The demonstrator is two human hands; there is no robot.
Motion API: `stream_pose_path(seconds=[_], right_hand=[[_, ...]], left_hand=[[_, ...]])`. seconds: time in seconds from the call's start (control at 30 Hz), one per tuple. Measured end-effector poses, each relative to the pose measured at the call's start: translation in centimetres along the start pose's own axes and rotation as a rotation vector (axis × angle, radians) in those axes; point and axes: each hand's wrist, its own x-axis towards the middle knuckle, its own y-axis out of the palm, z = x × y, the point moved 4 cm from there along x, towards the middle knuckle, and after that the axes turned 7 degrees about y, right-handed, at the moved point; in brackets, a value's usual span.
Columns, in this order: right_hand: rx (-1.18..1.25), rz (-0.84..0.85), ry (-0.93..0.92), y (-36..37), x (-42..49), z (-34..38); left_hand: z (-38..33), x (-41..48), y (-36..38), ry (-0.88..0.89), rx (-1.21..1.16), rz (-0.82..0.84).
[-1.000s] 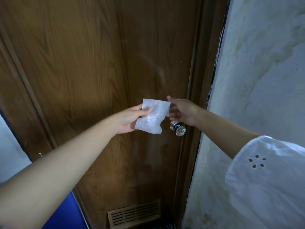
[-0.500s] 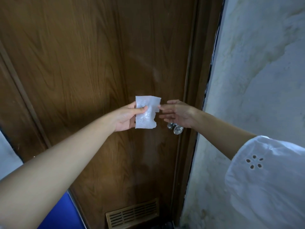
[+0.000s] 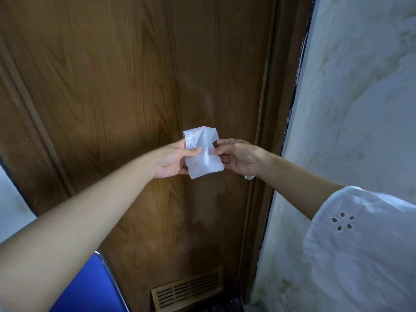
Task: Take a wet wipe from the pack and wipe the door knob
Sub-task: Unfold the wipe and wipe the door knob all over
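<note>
A white wet wipe hangs in front of the brown wooden door. My left hand pinches its left edge between thumb and fingers. My right hand pinches its right edge at about the same height. The shiny metal door knob is almost wholly hidden behind my right wrist; only a small glint shows below it. The wipe pack is not in view.
The door frame runs down the right side of the door, with a rough white wall beyond it. A slatted vent sits low in the door. A blue surface lies at the lower left.
My right hand has closed its fingers on the wipe's right edge, so both hands hold it now. The knob, visible before, is now covered by my right wrist.
</note>
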Motion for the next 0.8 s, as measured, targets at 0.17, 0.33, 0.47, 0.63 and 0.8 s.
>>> stream_pose_path(seconds=[0.17,0.33,0.47,0.63,0.8], right_hand=[[0.035,-0.063,-0.038,1.0,0.0,-0.1],[-0.027,0.102,-0.054,1.8,-0.7,-0.4],[-0.144,-0.031,-0.056,1.6,-0.8,-1.6],[-0.213,-0.277,-0.062,-0.4,-1.3,-2.9],[-0.355,-0.505,-0.022,-3.2,-1.0,-4.3]], left_hand=[[-0.1,-0.1,-1.3,0.021,0.072,-0.109],[0.3,-0.1,-1.2,0.028,0.131,-0.051],[1.1,0.1,-1.6,0.088,0.166,-0.157],[2.3,1.1,-1.6,0.149,0.242,-0.225],[3.4,3.0,0.3,0.187,0.322,-0.199]])
